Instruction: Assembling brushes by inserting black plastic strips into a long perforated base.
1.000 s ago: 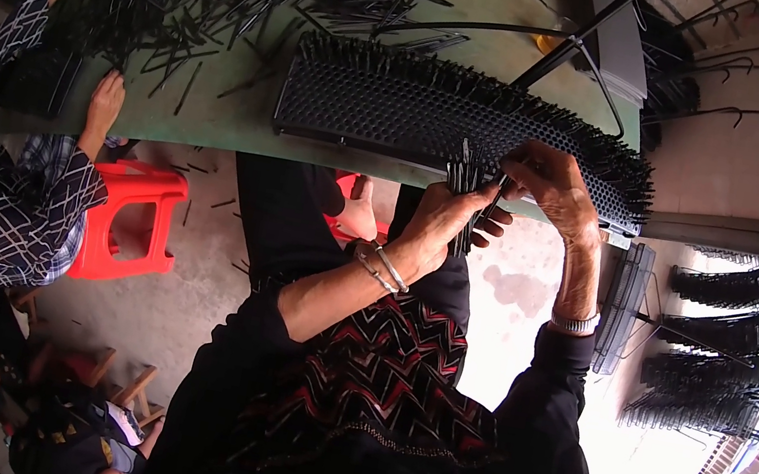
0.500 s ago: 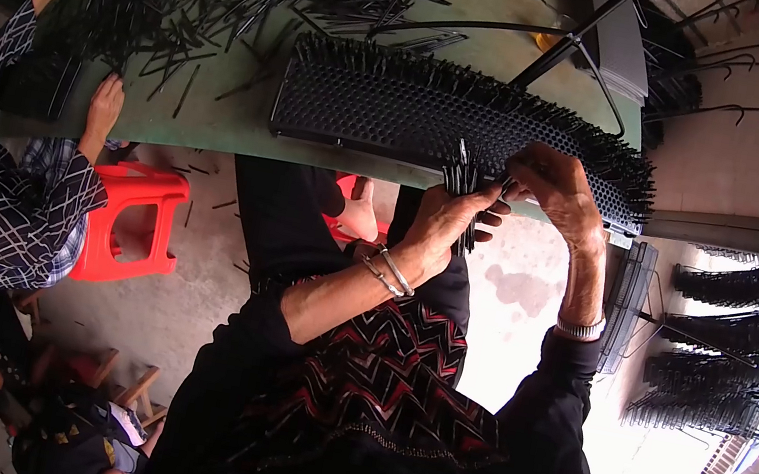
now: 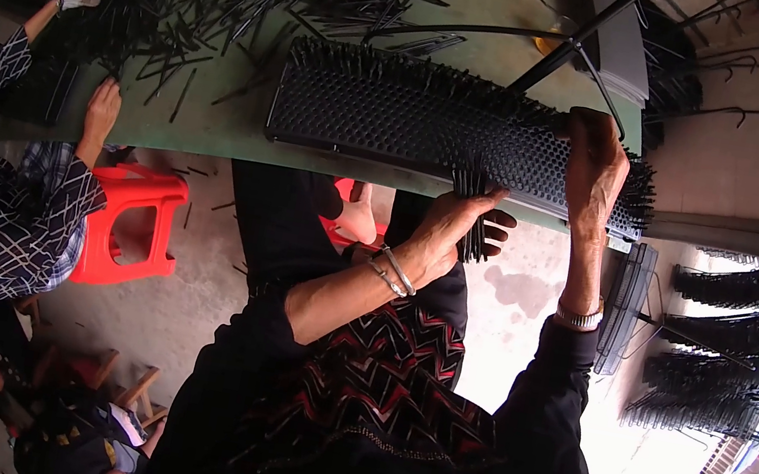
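Step in hand looks like setting rods into the long, black, honeycomb-holed rack (image 3: 369, 124), centre to right of frame: left hand (image 3: 448, 224) clamped round a bundle of slim black rods (image 3: 473, 186) by its near edge, right hand (image 3: 599, 169) at its bristling far edge, fingers bent, grip hidden. Next move probably calls for a fingertip pinch and steady aim. Rack stiff-looking, plastic or metal unclear; rods straight, faintly glossy against smooth green tabletop (image 3: 226, 131).

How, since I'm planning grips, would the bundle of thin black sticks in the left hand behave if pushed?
The bundle of thin black sticks is probably light, as each piece looks slender. They seem stiff, projecting straight beyond the left hand. Pushed, they may splay, since only the grip appears to gather them.
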`<action>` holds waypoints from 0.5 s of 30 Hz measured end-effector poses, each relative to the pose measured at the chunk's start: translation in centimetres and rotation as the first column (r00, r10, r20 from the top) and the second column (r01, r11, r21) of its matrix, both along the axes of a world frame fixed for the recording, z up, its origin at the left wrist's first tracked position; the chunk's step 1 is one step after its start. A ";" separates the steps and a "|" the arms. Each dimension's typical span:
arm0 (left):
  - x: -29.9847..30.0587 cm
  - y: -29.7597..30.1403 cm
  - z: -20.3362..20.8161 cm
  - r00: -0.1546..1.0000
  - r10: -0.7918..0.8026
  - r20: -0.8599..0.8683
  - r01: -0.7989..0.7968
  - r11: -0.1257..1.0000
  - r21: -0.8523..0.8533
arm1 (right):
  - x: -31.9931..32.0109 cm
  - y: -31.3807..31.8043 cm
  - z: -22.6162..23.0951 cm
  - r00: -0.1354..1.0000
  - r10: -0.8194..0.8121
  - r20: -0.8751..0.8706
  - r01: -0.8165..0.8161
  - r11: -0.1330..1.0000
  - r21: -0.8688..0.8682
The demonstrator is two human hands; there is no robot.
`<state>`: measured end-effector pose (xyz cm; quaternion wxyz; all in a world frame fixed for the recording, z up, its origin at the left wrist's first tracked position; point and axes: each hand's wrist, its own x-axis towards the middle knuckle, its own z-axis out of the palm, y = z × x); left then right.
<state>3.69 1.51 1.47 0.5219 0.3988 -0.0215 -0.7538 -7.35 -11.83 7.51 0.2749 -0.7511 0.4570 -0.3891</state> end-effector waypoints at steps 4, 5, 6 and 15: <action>-0.3 -0.1 -0.8 0.988 0.098 -0.122 -0.096 0.995 0.020 | 0.2 -0.9 -0.7 0.999 0.020 -0.042 -0.023 0.997 -0.074; -0.4 -0.1 -1.1 0.987 0.100 -0.123 -0.098 0.995 0.022 | 0.4 -0.9 -0.6 0.999 0.020 -0.040 -0.023 0.997 -0.073; -0.4 -0.1 -1.4 0.982 0.102 -0.156 -0.100 0.995 0.020 | 0.5 -0.9 -0.6 0.999 0.020 -0.038 -0.023 0.997 -0.073; 0.1 0.0 0.0 0.990 0.018 -0.137 -0.006 0.996 0.083 | 0.7 -1.4 -0.5 0.987 0.050 -0.153 -0.068 0.991 -0.114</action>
